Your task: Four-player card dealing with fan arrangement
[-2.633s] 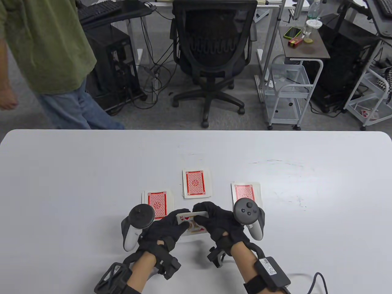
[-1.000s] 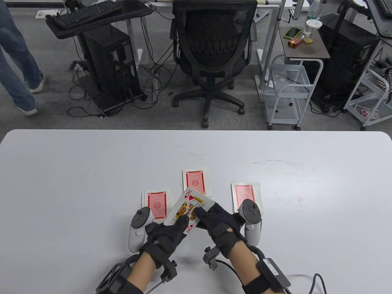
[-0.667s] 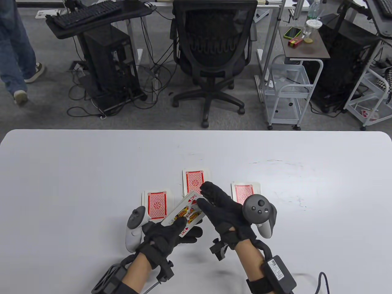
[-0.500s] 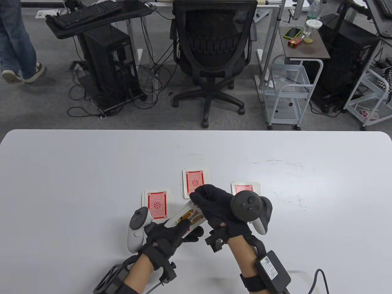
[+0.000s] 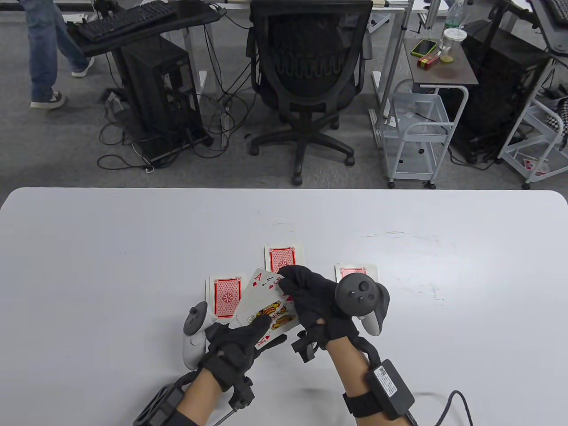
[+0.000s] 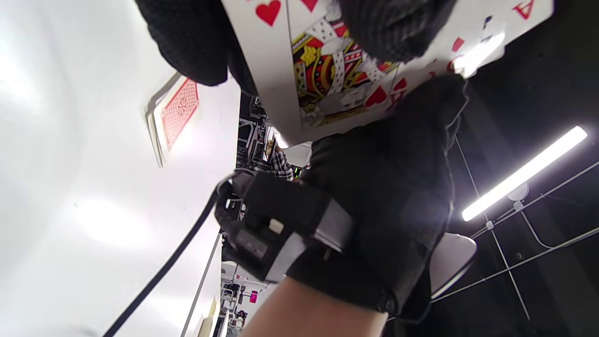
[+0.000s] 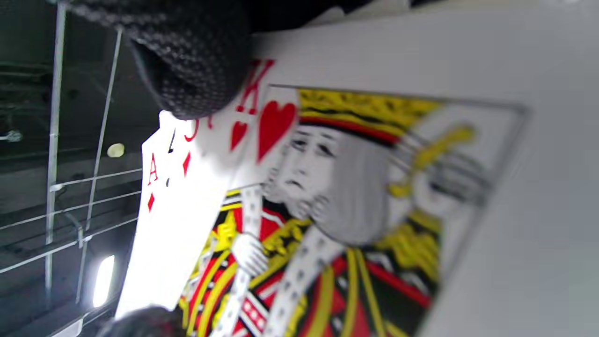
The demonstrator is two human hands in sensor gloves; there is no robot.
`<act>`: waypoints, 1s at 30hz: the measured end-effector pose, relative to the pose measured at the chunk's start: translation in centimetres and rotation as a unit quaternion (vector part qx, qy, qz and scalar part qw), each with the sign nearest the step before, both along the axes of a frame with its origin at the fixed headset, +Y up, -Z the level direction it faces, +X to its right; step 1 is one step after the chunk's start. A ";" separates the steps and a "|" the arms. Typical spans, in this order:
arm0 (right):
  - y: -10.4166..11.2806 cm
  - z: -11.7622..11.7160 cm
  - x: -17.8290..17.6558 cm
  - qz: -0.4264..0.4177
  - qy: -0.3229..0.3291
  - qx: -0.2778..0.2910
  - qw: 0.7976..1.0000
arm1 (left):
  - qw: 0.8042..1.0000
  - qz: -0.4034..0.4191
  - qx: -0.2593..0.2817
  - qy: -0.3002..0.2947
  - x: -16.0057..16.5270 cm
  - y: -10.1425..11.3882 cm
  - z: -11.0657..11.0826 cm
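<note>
Farthest left among the cards, just beyond the left hand's tracker (image 5: 194,330), a face-down pile (image 5: 225,296) with red backs lies flat on the white table (image 5: 88,266). The left hand (image 5: 237,344) is curled around the near end of a small fan of face-up cards (image 5: 266,306), thumb pressed on the king of hearts (image 7: 327,210) that sits on top; the rest of its fingers go under the cards, out of sight. The fan tilts up off the table between the two hands, with an ace of diamonds (image 5: 258,280) showing at its left edge and the corners of other cards peeking out beside it. Beyond the fan, a second face-down pile (image 5: 280,257) lies partly hidden by the right hand's fingertips. The right hand (image 5: 317,306) is bent over the far top corner of the fan, fingers (image 5: 293,277) pinching the card edges there. To the right of that hand, mostly behind its tracker (image 5: 361,299), a third face-down pile (image 5: 355,270) rests on the table.
</note>
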State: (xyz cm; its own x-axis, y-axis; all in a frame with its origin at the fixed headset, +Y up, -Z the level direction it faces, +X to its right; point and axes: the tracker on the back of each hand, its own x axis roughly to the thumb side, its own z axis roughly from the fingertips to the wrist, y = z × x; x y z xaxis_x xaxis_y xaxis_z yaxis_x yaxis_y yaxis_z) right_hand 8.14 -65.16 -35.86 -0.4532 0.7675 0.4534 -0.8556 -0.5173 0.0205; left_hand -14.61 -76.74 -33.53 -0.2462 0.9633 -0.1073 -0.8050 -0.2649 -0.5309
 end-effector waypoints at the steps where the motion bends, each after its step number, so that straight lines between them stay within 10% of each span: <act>1: 0.0 -0.1 0.0 0.007 0.014 -0.015 1.000 | 1.000 -0.008 0.004 0.004 -0.2 0.0 0.0; 23: -1.6 -0.6 0.3 -0.093 0.035 -0.149 0.984 | 0.995 0.096 0.000 0.032 -0.9 0.5 0.3; 30: -1.7 -0.4 0.7 -0.101 -0.006 -0.108 0.989 | 0.997 0.077 0.010 0.029 -0.8 0.7 0.4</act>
State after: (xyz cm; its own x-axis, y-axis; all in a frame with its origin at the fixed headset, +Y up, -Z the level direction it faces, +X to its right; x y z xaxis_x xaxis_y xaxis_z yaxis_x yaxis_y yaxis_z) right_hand 8.82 -66.85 -36.29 -0.2850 0.9213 0.2644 -0.9420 -0.3203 0.1006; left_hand -15.40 -76.06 -33.15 -0.3973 0.9150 -0.0696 -0.7851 -0.3782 -0.4905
